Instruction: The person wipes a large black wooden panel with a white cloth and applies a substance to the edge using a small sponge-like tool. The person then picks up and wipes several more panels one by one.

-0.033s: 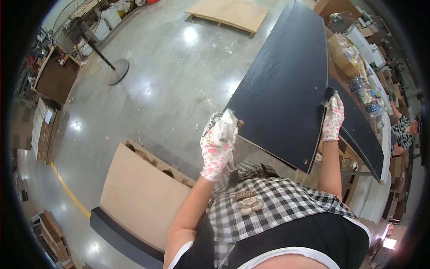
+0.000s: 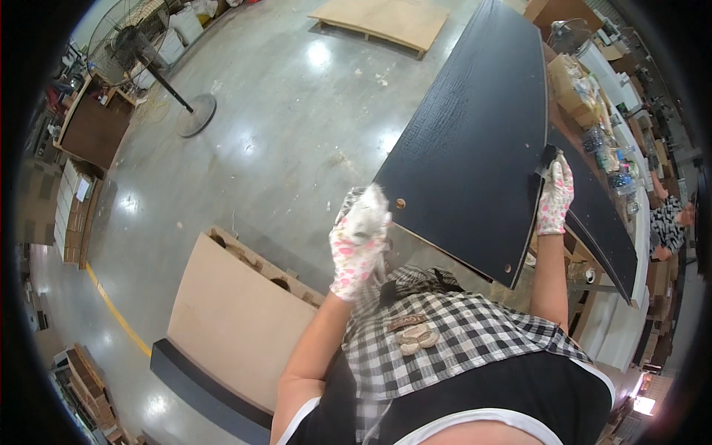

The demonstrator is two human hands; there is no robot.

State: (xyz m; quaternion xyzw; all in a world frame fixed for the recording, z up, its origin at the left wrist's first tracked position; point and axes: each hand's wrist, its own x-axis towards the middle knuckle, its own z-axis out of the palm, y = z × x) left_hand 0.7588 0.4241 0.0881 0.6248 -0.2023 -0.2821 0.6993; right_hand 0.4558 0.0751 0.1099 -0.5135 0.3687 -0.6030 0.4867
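A large dark panel (image 2: 475,141) with a glossy face and small holes near its near end lies in front of me. My left hand (image 2: 354,256), in a white glove with pink spots, is closed around a crumpled white cloth (image 2: 368,210), just off the panel's left edge; motion smears the cloth a little. At the panel's right edge, my right hand (image 2: 554,196) wears a matching glove. Its fingers pinch a small black pad-like piece (image 2: 549,157), whose exact kind I cannot make out, against that edge.
A second dark panel (image 2: 604,230) lies to the right, beside a bench with a cardboard box (image 2: 569,93) and plastic bottles (image 2: 619,178). Beige board (image 2: 237,311) stands at lower left. Farther off are a pedestal fan (image 2: 196,115), a wooden pallet (image 2: 378,21) and another person (image 2: 670,222).
My left hand with the cloth has shifted slightly left, away from the hole near the panel's corner. My right hand stays at the panel's right edge.
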